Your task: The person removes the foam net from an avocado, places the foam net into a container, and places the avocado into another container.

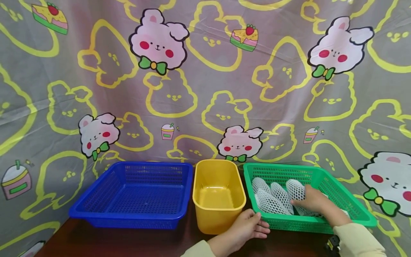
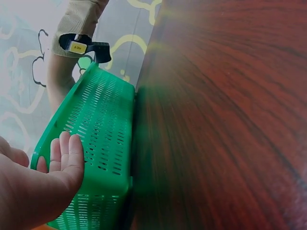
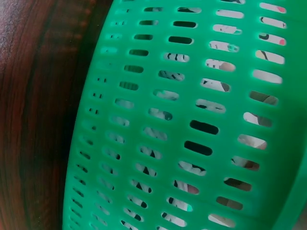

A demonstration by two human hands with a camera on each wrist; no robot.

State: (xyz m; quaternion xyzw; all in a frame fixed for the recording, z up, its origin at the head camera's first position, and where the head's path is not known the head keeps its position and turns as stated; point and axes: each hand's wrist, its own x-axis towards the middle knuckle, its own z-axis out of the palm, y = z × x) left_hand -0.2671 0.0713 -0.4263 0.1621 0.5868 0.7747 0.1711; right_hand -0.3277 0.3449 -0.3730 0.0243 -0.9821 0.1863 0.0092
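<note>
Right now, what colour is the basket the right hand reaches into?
The basket is green, clearest in the head view.

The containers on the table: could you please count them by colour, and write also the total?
Blue basket: 1
Yellow bin: 1
Green basket: 1
Total: 3 containers
</note>
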